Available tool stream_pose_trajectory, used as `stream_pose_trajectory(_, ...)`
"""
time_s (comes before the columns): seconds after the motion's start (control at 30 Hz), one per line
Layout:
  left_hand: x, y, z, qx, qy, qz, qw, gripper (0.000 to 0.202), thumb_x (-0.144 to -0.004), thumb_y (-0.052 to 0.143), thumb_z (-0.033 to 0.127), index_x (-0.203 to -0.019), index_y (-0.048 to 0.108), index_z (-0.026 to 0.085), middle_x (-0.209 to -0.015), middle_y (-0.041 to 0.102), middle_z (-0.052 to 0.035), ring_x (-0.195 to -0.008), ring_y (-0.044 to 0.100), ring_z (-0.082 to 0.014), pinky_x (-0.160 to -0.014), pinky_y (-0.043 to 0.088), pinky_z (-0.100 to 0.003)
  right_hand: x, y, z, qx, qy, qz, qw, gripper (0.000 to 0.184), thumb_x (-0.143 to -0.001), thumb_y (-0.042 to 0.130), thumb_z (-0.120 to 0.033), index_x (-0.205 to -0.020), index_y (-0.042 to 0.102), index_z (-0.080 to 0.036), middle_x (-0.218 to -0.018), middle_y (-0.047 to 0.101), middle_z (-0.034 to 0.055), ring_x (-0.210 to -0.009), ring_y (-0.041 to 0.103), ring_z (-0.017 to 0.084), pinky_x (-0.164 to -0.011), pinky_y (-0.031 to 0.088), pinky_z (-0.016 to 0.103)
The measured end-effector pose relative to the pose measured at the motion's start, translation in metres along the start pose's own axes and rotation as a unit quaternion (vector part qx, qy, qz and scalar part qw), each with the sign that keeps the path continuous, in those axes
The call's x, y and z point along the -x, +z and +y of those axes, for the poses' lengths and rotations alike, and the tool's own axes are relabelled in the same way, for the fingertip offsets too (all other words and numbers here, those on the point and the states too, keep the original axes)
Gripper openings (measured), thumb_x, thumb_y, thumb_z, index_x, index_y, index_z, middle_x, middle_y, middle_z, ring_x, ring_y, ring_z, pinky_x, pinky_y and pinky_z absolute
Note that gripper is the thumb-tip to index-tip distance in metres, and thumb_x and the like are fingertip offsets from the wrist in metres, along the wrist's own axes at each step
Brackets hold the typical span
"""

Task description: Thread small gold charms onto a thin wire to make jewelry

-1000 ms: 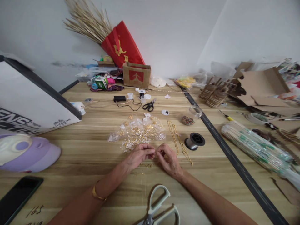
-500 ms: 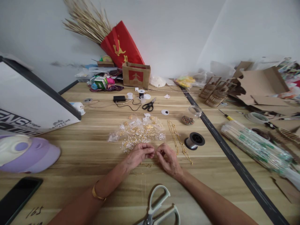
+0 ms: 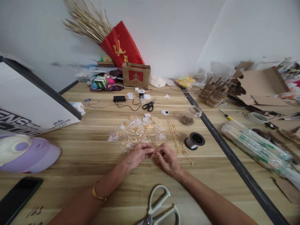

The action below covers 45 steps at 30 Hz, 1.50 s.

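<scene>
My left hand (image 3: 141, 153) and my right hand (image 3: 168, 158) face each other over the table, fingertips almost meeting. Both are closed in a pinch, and whatever lies between the fingers is too small to make out. Just beyond them spreads a heap of gold and clear beads (image 3: 138, 134) among small plastic bags. Below the hands lie a short gold chain (image 3: 147, 165) and a smaller gold chain piece (image 3: 138, 174). To the right of my right hand are long gold chains (image 3: 174, 134) and a spool of clear thread (image 3: 194, 140).
Large pale-handled scissors (image 3: 160, 204) lie close in front of me. Farther back are black scissors (image 3: 149, 104) and a jar of brown beads (image 3: 187, 120). A phone (image 3: 20, 197) and purple-white device (image 3: 30, 153) stand left; wrapped sticks (image 3: 255, 147) lie right, past a dark strip (image 3: 225, 147).
</scene>
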<state>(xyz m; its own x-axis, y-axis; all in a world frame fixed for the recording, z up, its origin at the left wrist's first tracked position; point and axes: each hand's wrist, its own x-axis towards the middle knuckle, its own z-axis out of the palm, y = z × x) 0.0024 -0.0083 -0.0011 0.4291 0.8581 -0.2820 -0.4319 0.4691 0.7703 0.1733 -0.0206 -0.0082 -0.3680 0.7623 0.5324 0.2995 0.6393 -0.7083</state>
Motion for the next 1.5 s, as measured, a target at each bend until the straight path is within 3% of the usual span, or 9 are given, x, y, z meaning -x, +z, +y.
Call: stream_pose_trajectory(1.5,0.0004,0.0031,0.0026,0.001,-0.003,0.006,1.000,0.023,-0.055,0.082,0.022,-0.070,0.069,0.010,-0.061,0.065,-0.0015,-0.057,0.057,-0.0092,-0.061,0.042,-0.024,0.0001,0.0001,0.0016,0.004,-0.001,-0.002,1.000,0.009,-0.089,0.045,-0.018,-0.083,0.052,-0.019,-0.073,0.053,0.0030,-0.065,0.049,0.014,-0.059,0.042,0.027)
